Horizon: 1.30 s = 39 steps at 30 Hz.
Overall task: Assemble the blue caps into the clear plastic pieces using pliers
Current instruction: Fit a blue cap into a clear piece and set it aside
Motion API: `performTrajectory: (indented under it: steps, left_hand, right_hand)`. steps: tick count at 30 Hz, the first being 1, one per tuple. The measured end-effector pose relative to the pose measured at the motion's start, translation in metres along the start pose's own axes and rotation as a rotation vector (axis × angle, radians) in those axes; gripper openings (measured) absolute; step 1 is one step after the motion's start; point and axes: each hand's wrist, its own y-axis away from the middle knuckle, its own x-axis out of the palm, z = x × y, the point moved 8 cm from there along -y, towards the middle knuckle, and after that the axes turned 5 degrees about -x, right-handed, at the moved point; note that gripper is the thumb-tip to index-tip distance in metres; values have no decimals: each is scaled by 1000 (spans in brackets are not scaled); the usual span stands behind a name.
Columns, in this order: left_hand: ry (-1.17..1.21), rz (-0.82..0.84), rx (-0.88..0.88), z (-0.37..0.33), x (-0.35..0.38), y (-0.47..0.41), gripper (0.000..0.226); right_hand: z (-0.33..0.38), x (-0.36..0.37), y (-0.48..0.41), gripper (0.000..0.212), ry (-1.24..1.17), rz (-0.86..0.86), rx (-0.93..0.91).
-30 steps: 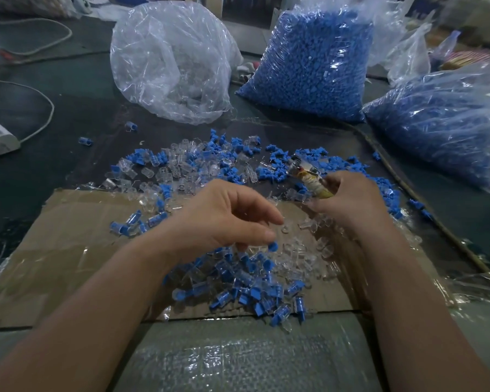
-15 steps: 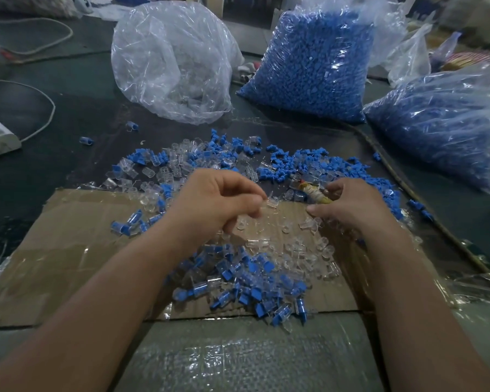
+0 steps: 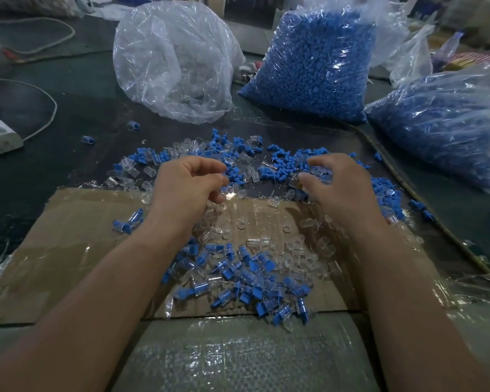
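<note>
Left hand [image 3: 190, 185]: grip curled, thumb and forefinger tips drawn together just over the loose clear plastic pieces [image 3: 229, 193]; I cannot tell whether one is pinched.
Right hand [image 3: 340, 185]: grip curled round an amber-tipped tool, likely the pliers [image 3: 296, 183], with the forefinger free to rake the blue caps [image 3: 283, 168].
Finished pile [image 3: 238, 278]: nearest the body on the cardboard [image 3: 68, 244], apart from the raw parts.
Stock: bag of caps [image 3: 314, 69] stands far back on the surface [image 3: 82, 108], seemingly for refills.
</note>
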Motion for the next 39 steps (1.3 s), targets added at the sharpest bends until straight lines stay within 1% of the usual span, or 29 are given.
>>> performTrajectory:
  steps: [2, 5, 8, 12, 14, 18, 20, 24, 27, 30, 32, 36, 39]
  left_hand:
    - [33, -21, -16, 1, -3, -1, 19]
    - [51, -36, -16, 2, -3, -1, 19]
    - [52, -36, -17, 2, -2, -1, 20]
    - [31, -26, -6, 3, 0, -1, 19]
    - [29, -26, -8, 3, 1, -1, 19]
    - [26, -26, -12, 4, 1, -2, 19]
    - [15, -24, -10, 3, 1, -2, 19]
    - [13, -22, -13, 3, 0, -2, 19]
    - [1, -20, -11, 3, 0, -1, 19]
    - [-5, -12, -8, 2, 1, -1, 19]
    - [-4, -10, -6, 2, 2, 0, 19]
    - [-1, -6, -4, 1, 2, 0, 20]
    - [-7, 4, -8, 2, 3, 0, 19]
  right_hand:
    - [24, 11, -2, 34, -25, 57, -125]
    - [42, 38, -1, 38, -14, 238, -222]
    - [50, 51, -3, 45, -18, 328, -236]
    - [59, 73, -9, 53, 95, 484, -255]
    - [62, 82, -13, 53, 128, 551, -252]
    - [64, 94, -20, 49, 172, 628, -229]
    - [65, 97, -23, 43, 215, 643, -226]
    - [68, 93, -25, 31, 239, 603, -263]
    - [66, 87, -22, 29, 187, 597, -255]
    - [65, 84, -16, 22, 129, 630, -239]
    - [66, 83, -14, 19, 134, 650, -238]
    - [66, 81, -11, 14, 135, 628, -252]
    - [66, 79, -8, 19, 130, 589, -272]
